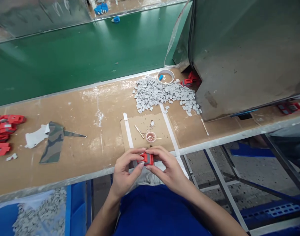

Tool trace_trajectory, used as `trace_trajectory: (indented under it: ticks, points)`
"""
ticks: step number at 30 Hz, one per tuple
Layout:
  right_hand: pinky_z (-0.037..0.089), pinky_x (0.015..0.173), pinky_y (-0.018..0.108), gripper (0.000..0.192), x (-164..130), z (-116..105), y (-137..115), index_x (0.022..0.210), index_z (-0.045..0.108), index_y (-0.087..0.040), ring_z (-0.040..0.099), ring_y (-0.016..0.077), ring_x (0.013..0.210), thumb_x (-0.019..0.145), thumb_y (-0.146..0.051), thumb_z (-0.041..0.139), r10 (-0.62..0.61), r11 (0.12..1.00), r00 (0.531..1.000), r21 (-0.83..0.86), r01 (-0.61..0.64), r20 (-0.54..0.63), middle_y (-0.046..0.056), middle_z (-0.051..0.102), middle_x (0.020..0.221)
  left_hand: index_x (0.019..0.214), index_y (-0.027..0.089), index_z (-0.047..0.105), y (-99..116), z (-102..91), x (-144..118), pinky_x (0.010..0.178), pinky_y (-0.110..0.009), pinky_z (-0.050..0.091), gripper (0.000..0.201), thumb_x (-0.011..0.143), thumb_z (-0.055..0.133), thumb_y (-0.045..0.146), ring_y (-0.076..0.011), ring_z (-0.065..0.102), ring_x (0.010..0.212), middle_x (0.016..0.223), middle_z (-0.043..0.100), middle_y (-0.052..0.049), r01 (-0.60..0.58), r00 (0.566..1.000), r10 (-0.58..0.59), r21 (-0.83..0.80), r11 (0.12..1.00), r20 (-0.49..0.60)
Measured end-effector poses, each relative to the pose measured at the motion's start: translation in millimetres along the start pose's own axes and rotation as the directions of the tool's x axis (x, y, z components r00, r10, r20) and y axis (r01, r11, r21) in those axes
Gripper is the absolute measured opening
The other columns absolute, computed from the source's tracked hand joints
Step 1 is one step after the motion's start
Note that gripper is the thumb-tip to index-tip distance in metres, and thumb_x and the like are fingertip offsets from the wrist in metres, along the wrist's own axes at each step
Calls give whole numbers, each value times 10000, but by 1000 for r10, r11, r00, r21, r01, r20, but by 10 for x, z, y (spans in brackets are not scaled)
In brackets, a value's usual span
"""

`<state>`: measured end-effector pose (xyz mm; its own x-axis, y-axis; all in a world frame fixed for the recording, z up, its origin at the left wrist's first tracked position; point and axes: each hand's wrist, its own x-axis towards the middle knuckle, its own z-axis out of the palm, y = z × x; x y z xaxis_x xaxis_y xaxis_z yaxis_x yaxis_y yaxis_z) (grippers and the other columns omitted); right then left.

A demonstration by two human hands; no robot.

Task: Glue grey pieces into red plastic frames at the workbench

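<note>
Between my two hands, at the table's front edge, is a small red plastic part with a grey band [148, 159]. My left hand [126, 168] grips its left side with thumb and fingers. On its right side, the fingers of my right hand [166, 165] close round it. Just beyond lies a taped-down cardboard sheet [152, 123]. On it stand a small cup [150, 136] with a thin stick across it, a cotton swab [139, 131] and one grey piece [152, 123]. Farther back spreads a heap of small grey pieces [155, 91].
A tape roll [165, 76] rests on the heap's back edge. Red parts [3, 127] are stacked at far left, near a camouflage cloth [53, 142]. A green conveyor belt [78, 59] runs behind. A large metal housing [248, 55] blocks the right. Below left, a blue bin [76, 206] holds more grey pieces.
</note>
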<state>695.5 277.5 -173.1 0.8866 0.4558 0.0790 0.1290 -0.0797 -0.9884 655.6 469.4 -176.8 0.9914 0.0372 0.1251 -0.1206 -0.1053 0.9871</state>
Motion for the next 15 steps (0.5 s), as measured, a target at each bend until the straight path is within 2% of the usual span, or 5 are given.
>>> trace_trajectory:
  ticks: [6,15]
  points:
    - [587,870,337,248,86,-112,-81,1259,639,-227,689,210,1014,1014,-246,675,-16,996,995,-81,25,102,75,680,1106,972,199,795,89,-31,77,948,-305,617,95,922,738,141,-225,772,1090,1131,801,-113,29,999,-31,50,998,41]
    - [577,865,326,229,145,-141,-119,1234,617,-217,693,212,1018,1013,-230,678,-48,993,989,-98,62,142,77,689,1109,929,208,800,134,-50,94,919,-270,615,101,895,761,121,-209,784,1049,1075,807,-90,91,996,-92,31,995,10]
